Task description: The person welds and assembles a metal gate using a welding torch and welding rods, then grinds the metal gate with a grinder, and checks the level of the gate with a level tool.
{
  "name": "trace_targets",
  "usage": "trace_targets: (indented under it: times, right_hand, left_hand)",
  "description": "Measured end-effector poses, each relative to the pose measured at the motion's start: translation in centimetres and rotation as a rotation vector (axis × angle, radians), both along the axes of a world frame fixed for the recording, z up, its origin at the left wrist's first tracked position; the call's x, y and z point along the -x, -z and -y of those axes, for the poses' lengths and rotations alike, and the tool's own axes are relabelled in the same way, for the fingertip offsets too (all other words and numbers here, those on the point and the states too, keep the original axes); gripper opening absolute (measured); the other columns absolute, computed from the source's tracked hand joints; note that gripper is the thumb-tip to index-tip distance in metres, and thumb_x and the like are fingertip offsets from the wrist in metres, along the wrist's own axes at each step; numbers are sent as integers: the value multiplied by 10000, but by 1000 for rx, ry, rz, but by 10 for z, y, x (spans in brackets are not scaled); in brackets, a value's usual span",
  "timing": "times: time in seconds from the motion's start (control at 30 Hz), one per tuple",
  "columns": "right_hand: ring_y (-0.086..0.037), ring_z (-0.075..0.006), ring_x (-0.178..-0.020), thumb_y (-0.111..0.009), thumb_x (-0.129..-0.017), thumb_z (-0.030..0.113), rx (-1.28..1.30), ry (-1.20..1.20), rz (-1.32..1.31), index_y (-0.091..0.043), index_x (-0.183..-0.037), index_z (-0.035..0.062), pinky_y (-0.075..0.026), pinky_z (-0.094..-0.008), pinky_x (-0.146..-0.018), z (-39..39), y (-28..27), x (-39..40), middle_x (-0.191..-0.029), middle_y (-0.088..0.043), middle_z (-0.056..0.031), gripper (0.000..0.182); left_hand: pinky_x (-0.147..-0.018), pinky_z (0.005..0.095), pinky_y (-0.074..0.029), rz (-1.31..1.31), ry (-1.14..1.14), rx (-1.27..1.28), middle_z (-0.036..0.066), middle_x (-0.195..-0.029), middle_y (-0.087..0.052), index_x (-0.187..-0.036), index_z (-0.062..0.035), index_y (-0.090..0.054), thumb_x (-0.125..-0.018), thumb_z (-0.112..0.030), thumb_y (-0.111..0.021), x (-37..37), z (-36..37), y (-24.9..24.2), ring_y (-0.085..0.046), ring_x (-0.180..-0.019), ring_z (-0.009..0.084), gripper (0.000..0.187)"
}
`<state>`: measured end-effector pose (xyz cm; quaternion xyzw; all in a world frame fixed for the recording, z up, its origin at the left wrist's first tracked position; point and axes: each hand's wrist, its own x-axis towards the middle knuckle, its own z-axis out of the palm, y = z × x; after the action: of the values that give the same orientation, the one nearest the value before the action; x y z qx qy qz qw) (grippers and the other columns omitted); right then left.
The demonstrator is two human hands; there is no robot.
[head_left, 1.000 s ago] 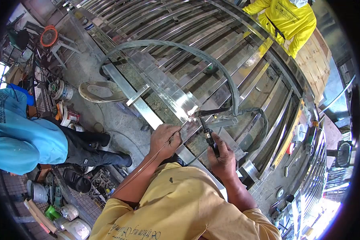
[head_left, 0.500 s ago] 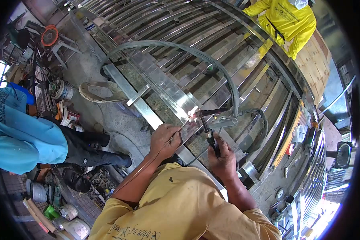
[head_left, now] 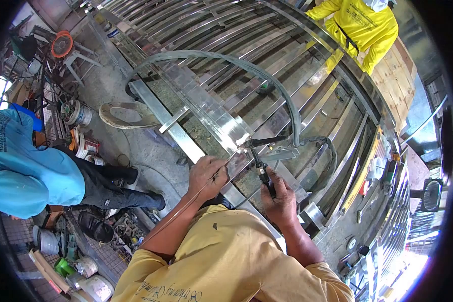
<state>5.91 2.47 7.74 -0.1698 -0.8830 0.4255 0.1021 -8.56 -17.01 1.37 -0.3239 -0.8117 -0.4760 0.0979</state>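
Note:
My right hand (head_left: 279,199) is wrapped around the dark handle of a welding torch (head_left: 260,167), whose head reaches the metal at a small bright spot. Pinched in my left hand (head_left: 208,177) is a thin filler rod (head_left: 189,202); its long end trails back along my forearm and its front end points toward the same spot. The glow sits on a shiny flat metal bar (head_left: 221,130) of the large slatted metal frame (head_left: 267,113). From the torch head a grey sheathed cable (head_left: 221,57) arcs over the slats.
A person in yellow (head_left: 360,30) stands across the frame. Another in blue (head_left: 32,163) is at my left, near buckets (head_left: 80,113) and cluttered shelving. An orange fan (head_left: 62,45) stands behind on the left. A yellow spirit level (head_left: 355,195) lies on the right side.
The bright glow at the torch tip has become smaller and dimmer. Both hands stay almost in place, and the person in blue has shifted slightly.

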Motion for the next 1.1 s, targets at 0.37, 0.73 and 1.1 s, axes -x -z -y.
trace_targets:
  times: [0.37,0.73,1.1]
  right_hand:
    - [-700,-298,-806,-715,-907,106,-38,4,-49,-594,-1412,130,-569,-400,-727,0,8,1,-957,-681,-145,520]
    - [-707,-340,-902,-707,-909,81,6,3,19,-575,-1426,125,-568,-407,-808,0,-2,-1,-1050,-693,-198,536]
    - [-711,-356,-904,-702,-902,64,-19,-18,7,-560,-1455,176,-574,-431,-793,-1,2,-1,-1034,-700,-193,582]
  left_hand:
    - [-717,410,-554,19,-4,0,97,-928,-684,-1012,-93,-742,-810,-59,-720,-1,0,2,-678,-839,319,206]
    - [-749,435,-563,22,-9,11,147,-959,-694,-1017,-73,-754,-806,-80,-712,-1,1,0,-682,-869,351,216]
    - [-748,430,-559,0,-12,25,137,-940,-690,-1024,-84,-744,-810,-86,-715,-1,1,1,-680,-866,342,216]
